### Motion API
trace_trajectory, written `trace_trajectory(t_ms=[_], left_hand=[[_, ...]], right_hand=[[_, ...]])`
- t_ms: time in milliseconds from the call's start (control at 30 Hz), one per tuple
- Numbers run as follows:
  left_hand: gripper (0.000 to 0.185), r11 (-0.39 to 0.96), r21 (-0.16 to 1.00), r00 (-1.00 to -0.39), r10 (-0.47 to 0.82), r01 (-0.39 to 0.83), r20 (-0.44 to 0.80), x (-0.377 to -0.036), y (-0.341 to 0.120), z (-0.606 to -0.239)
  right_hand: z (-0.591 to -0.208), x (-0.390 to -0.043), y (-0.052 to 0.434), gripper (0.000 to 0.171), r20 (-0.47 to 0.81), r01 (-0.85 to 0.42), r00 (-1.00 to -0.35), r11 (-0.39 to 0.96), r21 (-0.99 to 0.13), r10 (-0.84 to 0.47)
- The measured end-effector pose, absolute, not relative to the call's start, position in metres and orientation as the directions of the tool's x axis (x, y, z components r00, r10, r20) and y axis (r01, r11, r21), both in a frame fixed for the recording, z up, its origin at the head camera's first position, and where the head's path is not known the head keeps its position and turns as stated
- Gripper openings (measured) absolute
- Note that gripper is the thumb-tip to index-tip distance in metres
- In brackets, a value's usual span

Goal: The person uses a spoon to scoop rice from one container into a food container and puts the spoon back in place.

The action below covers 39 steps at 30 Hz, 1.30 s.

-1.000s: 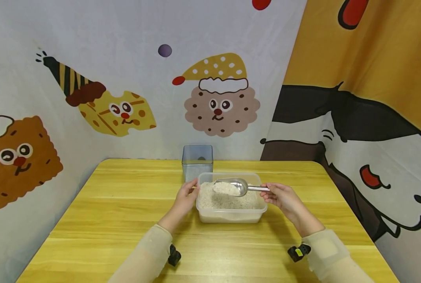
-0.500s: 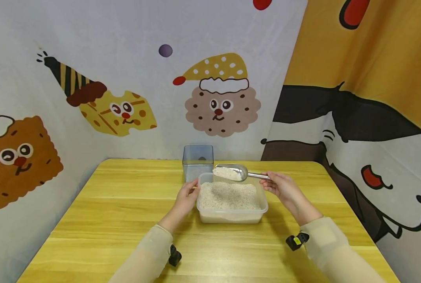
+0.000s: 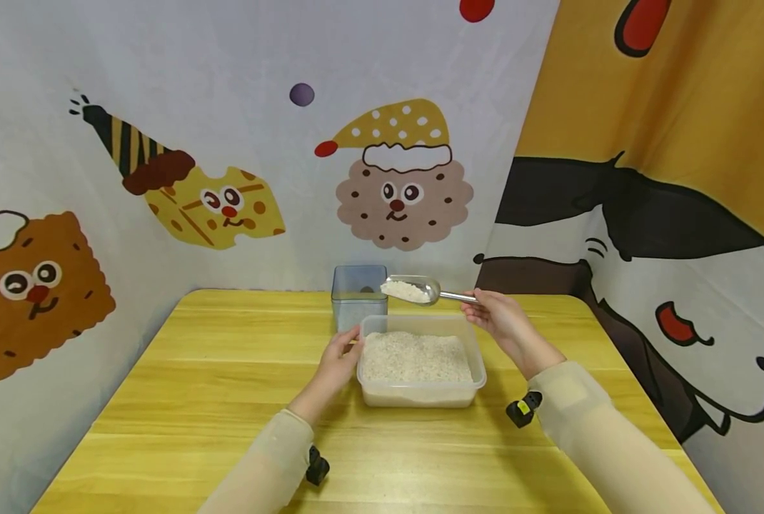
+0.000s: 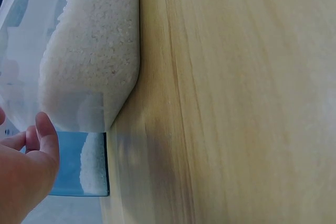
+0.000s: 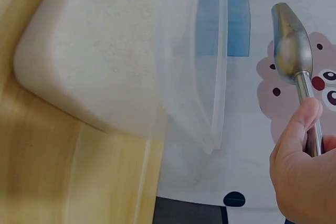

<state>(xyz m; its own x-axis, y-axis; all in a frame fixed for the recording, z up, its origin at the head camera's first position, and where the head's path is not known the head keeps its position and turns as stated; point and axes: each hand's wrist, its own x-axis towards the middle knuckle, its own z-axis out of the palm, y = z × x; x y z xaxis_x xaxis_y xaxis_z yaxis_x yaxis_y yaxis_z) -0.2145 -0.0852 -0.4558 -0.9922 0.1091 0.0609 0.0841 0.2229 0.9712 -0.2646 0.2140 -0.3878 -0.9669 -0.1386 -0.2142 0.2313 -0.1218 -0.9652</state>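
Observation:
A clear plastic container (image 3: 414, 395) of rice (image 3: 420, 357) stands mid-table. My left hand (image 3: 337, 368) holds its left side near the rim, and the left wrist view shows the thumb (image 4: 46, 129) by the container's corner. My right hand (image 3: 504, 321) grips the handle of a metal scoop (image 3: 430, 289), thumb along the handle in the right wrist view. White rice heaps in the scoop, which hangs level above the container's back rim. The scoop's tip is beside the rim of a blue-tinted clear bin (image 3: 350, 314) behind the container's left end. Some rice lies low inside that bin.
The yellow wood-grain table (image 3: 215, 400) extends to both sides and in front. A cartoon-printed cloth (image 3: 260, 264) hangs right behind the table's back edge. A dark wrist camera (image 3: 318, 465) sits at the left cuff, another camera (image 3: 523, 408) at the right.
My right hand has raised the rice-filled scoop from over the container, moving it back and slightly left to the bin's rim. The left hand and the container have stayed in place.

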Motion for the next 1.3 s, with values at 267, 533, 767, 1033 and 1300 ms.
trace_trajectory(t_ms=[267,533,767,1033,1300], left_hand=[[0.045,0.239,0.966,-0.993,0.091,0.098,0.078,-0.230,-0.087,-0.486],[0.045,0.243,0.965,-0.993,0.078,0.101,0.085,-0.230,-0.086,-0.486],[0.045,0.239,0.966,-0.992,0.095,0.101,0.080,-0.228,-0.087,-0.480],[0.046,0.246,0.963,-0.992,0.085,0.110,0.092,-0.234,-0.089,-0.492],[0.041,0.234,0.958,-0.984,0.091,0.169,0.152,-0.222,-0.085,-0.469]], right_hand=[[-0.381,-0.280,0.202,0.032,-0.209,0.216,-0.974,-0.083,-0.973,-0.088],[-0.377,-0.286,0.191,0.038,-0.205,0.207,-0.977,-0.044,-0.977,-0.054],[-0.376,-0.291,0.185,0.039,-0.202,0.201,-0.979,0.041,-0.979,-0.027],[-0.371,-0.297,0.178,0.038,-0.187,0.187,-0.982,0.089,-0.978,0.005],[-0.367,-0.295,0.170,0.040,-0.153,0.155,-0.988,0.147,-0.977,0.026]])
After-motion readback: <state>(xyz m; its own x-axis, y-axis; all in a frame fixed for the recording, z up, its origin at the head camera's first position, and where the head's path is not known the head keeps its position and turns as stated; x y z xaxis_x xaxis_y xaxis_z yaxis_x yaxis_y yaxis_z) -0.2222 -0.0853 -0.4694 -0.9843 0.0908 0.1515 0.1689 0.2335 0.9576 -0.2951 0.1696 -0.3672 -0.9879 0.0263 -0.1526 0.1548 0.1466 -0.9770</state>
